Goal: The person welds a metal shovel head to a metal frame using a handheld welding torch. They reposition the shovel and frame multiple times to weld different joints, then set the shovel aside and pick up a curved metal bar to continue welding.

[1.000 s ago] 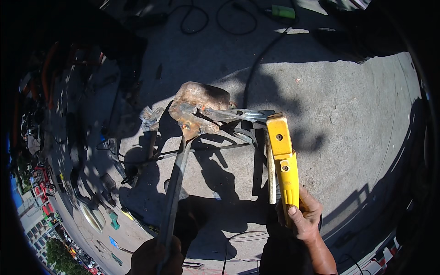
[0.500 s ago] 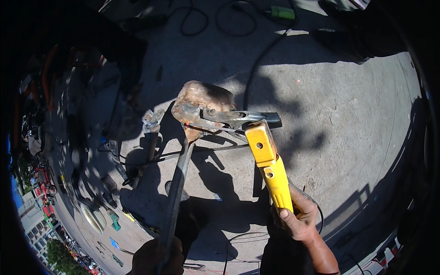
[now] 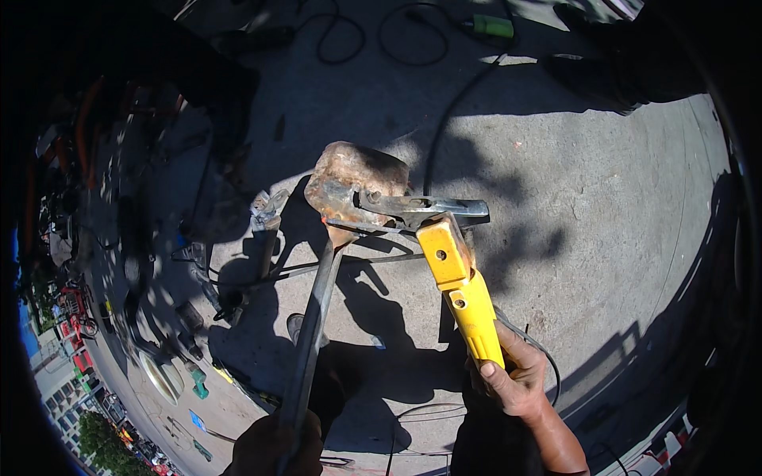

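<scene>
My left hand (image 3: 278, 444) is in shadow at the lower edge, wrapped around a long metal bar (image 3: 311, 333). The bar rises to a widened, rusty end beside a broad, rust-brown plate (image 3: 357, 168); a small orange spot marks the joint. My right hand (image 3: 517, 373) grips the body of a yellow corded power tool (image 3: 476, 317), apparently an angle grinder. Across the tool's head lies a slotted metal arm (image 3: 432, 208), with a thin dark strip below it. The strip reaches the bar's widened end; whether it touches is hard to tell.
A black cable (image 3: 452, 103) crosses the concrete floor, near a green cylindrical object (image 3: 493, 27) at the back. Another person's dark shoe (image 3: 591, 79) is at the far right. Several tools lie at left, including a green tool (image 3: 198, 382) and a pale disc-like object (image 3: 161, 378).
The bar and plate have shifted slightly to the right. The yellow tool's head has swung a little left and down, and both hands keep their grip.
</scene>
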`<state>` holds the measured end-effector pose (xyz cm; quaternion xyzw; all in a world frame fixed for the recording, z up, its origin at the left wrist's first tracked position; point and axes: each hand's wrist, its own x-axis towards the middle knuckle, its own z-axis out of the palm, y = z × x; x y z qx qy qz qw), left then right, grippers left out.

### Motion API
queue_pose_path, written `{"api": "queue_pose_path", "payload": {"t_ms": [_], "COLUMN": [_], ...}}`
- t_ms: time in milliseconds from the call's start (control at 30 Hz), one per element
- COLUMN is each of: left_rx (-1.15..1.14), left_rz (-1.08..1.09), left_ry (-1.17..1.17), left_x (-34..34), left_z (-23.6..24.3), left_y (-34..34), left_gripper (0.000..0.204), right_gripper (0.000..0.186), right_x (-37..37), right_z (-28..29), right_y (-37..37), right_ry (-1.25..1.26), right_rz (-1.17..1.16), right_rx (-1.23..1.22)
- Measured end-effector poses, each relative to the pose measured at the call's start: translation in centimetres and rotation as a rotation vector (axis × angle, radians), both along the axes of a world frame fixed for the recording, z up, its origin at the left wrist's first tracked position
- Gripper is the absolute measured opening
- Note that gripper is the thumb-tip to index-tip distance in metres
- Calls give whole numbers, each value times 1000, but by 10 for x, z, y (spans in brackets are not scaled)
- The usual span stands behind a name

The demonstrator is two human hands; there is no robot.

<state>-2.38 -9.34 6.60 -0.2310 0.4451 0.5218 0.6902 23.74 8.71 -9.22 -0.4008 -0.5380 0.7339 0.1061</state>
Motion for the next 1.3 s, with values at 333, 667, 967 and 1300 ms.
{"api": "queue_pose_path", "payload": {"t_ms": [333,667,967,1300], "left_rx": [-6,-39,-13,-2], "left_rz": [17,-34,14,33], "left_ry": [-18,43,-33,-65], "left_x": [0,-1,-2,-3], "left_z": [-1,-1,-2,-2], "left_y": [-1,-2,-4,-4], "left_gripper": [38,37,38,38], "right_gripper": [63,58,57,58], "right_x": [1,1,6,5], "right_z": [0,4,9,6], "right_y": [-1,1,5,2], "right_ry": [-4,31,18,4], "right_rz": [0,-44,-92,-74], "right_rx": [-22,-121,-52,-85]}}
